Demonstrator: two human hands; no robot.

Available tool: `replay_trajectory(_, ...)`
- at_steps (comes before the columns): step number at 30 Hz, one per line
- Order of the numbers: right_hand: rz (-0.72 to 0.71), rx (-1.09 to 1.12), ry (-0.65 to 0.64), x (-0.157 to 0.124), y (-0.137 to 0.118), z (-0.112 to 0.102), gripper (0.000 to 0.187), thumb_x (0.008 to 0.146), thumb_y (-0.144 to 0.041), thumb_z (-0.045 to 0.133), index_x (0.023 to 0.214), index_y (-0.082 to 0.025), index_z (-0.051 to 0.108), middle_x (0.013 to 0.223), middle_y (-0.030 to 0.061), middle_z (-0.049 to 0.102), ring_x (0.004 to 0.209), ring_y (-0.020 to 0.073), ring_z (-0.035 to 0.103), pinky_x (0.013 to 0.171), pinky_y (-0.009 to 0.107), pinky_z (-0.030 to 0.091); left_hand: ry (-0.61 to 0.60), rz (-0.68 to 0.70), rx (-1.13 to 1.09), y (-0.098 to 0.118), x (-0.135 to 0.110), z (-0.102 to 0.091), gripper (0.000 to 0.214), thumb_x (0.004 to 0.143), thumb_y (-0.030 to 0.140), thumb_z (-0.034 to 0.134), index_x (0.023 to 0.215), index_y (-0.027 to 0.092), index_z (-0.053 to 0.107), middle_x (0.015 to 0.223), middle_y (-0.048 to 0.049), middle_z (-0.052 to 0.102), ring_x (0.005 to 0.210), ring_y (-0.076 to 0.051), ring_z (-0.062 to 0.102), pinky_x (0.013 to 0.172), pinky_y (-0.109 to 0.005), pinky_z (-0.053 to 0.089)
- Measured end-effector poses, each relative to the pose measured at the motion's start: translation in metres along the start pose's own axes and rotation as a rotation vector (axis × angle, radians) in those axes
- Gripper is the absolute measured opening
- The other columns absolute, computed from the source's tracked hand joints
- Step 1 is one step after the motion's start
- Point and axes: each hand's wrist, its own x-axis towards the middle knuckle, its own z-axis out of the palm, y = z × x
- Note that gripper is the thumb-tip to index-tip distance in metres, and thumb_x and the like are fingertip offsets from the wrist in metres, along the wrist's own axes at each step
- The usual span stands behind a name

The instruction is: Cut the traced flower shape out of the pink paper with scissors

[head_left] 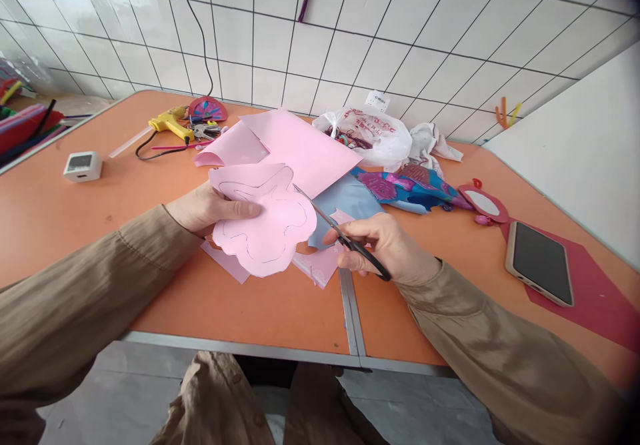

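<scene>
Right hand (pixel 387 248) fingers (pixel 361 225) grip scissors (pixel 317 209) pointing up-left at pink cutout (pixel 270 231) pinched by left hand (pixel 205 208).

No lettering can be read. The white plastic bag (pixel 373 135) on the worktop (pixel 250 305) carries red print (too blurred to make out), and the small white tag (pixel 377 101) just behind it shows dark marks too small to tell.

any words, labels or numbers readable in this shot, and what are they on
Nothing reads clearly.
White plastic bag: red print, too blurred to read.
White paper tag behind the bag: dark marks, too small to read.
Small white box with a screen: nothing legible.
Phone in a pale case: screen dark, no text.
</scene>
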Motion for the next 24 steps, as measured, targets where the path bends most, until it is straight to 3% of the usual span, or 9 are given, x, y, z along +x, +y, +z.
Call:
replay_trajectory(10,-0.024,-0.093,-0.018,-0.001,-0.004,0.0,0.061,0.071,-0.063,0.079,0.092,-0.006,0.072,0.054,-0.0038,0.043,0.047,0.0081,0.039,0.044,0.025,0.03,-0.044,-0.019,0.024,0.0,-0.001,-0.007,0.033,0.071,0.021,0.087,0.102,0.014,0.078,0.091,-0.0111,0.08,0.087,-0.026,0.076,0.076,-0.032,0.063)
replay_trajectory(16,-0.032,-0.11,-0.038,-0.001,-0.003,-0.001,0.052,0.071,-0.058,0.08,0.088,-0.009,0.071,0.054,-0.0039,0.043,0.048,0.0093,0.039,0.044,0.026,0.029,-0.063,-0.023,0.029,0.0,-0.001,-0.01,0.029,0.07,0.022,0.088,0.097,0.014,0.079,0.08,-0.0082,0.079,0.074,-0.023,0.075,0.084,-0.037,0.062)
replay_trajectory(24,-0.05,-0.167,-0.059,-0.001,-0.005,-0.002,0.053,0.073,-0.058,0.079,0.091,-0.009,0.072,0.055,-0.0051,0.04,0.05,0.0087,0.034,0.047,0.026,0.029,-0.056,-0.031,0.072,-0.003,0.0,-0.017,0.022,0.069,0.025,0.089,0.086,0.015,0.079,0.077,-0.0075,0.077,0.072,-0.024,0.074,0.081,-0.038,0.062)
